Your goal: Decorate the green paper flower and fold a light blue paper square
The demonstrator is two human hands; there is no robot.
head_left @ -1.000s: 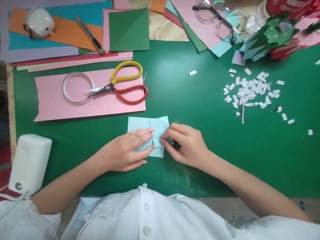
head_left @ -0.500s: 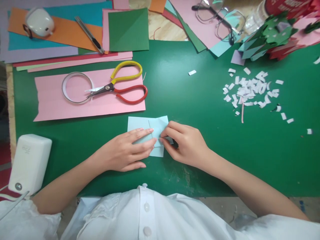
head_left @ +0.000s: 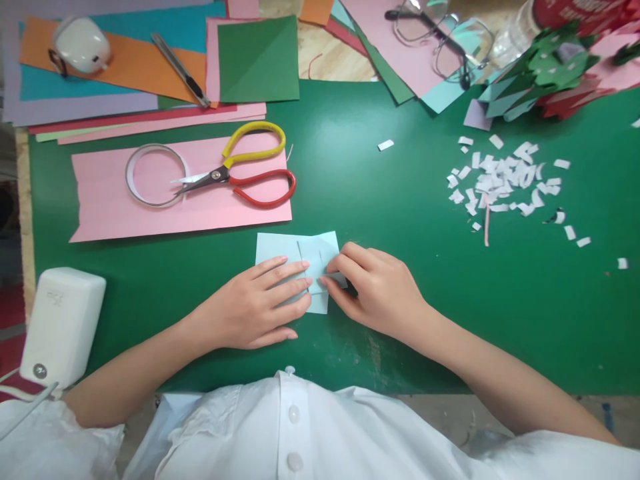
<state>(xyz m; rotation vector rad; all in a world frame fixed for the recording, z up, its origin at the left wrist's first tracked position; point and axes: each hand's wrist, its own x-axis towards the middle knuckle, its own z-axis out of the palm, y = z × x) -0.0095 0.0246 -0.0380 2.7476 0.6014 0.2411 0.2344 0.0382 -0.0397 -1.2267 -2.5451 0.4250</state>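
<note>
Light blue paper (head_left: 277,245), with folded or overlapping layers, lies on the green table in front of me. My left hand (head_left: 265,303) rests flat across its left part, fingers stretched out and slightly apart. At the paper's right side, my right hand (head_left: 373,283) is bent, with thumb and forefinger at the edge of the upper layer; the fingertips partly hide what they grip. Beyond my hands, scissors (head_left: 217,175) with one yellow and one red handle lie on a pink paper strip (head_left: 110,217). Their blades overlap a roll of tape (head_left: 131,177).
A white power bank (head_left: 63,327) with a cable stands at the left. Coloured papers (head_left: 257,60), a cutter knife (head_left: 180,70) and a white case (head_left: 83,43) lie at the back left. White scraps (head_left: 505,177), glasses (head_left: 440,40) and paper flowers (head_left: 560,63) are on the right.
My left hand has shifted slightly right and toward me, its fingers a little more spread. My right thumb and forefinger have moved slightly apart at the paper's edge.
</note>
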